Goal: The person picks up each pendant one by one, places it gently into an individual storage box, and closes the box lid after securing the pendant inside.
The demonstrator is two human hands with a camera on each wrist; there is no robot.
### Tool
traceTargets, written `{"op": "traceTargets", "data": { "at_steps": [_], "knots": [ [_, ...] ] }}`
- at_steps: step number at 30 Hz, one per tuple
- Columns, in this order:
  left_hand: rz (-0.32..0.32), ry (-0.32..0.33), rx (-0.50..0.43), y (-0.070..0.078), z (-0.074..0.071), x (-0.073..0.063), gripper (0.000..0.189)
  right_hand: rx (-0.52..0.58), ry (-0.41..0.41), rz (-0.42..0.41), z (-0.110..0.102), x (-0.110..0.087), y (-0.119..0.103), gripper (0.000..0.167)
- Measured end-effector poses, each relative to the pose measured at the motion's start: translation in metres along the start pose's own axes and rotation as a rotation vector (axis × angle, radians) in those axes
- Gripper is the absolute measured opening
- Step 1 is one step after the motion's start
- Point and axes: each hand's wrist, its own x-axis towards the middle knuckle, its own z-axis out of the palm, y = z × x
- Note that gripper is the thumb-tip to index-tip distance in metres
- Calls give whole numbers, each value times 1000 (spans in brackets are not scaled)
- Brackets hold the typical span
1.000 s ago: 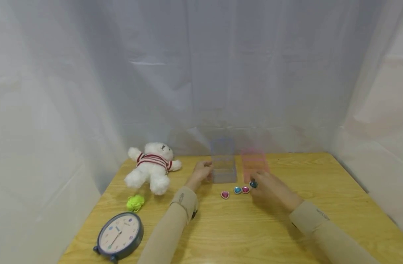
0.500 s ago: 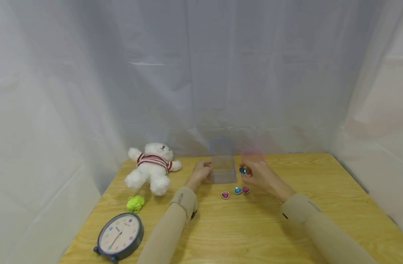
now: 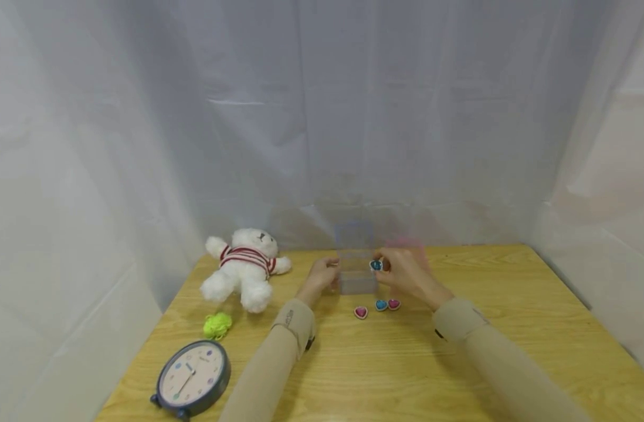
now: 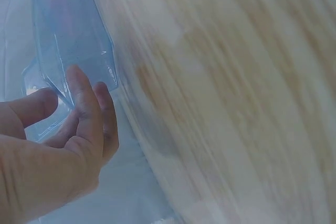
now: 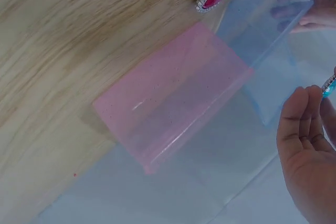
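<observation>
A translucent blue plastic box (image 3: 358, 285) stands near the table's back edge, its raised lid behind it. My left hand (image 3: 320, 275) holds the box at its left side; in the left wrist view the box's edge (image 4: 73, 35) lies between thumb and fingers. My right hand (image 3: 409, 274) pinches a blue gem (image 3: 376, 265) with a silvery rim, just above the box's right side. A translucent pink box (image 5: 168, 93) stands to the right, partly hidden behind that hand in the head view. In front lie a pink heart gem (image 3: 361, 312), a blue gem (image 3: 381, 305) and another pink gem (image 3: 394, 304).
A white teddy bear (image 3: 244, 265) in a striped sweater lies at the back left. Nearer are a bundle of yellow-green string (image 3: 217, 324) and a round dark-blue clock (image 3: 193, 378). Pale sheeting (image 3: 322, 117) rises behind the wooden table (image 3: 364, 375).
My right hand has lifted the blue gem from in front of the pink box and carried it left to the blue box. My left hand stays at the blue box.
</observation>
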Motion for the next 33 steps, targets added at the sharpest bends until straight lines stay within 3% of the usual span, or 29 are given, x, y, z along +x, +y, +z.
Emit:
{"op": "traceTargets", "data": {
  "at_steps": [10,18,26,33],
  "knots": [
    [22,5,53,0,0,-2,47,72,-58,121,10,11,3,30],
    [17,11,56,1,-1,-1,46,60,-114,123,25,23,2,29],
    [10,2,57,0,-3,-1,46,111,-138,193,45,32,-2,19],
    [24,1,69,0,-3,-1,45,12,-147,263,57,41,-6,21]
  ]
}}
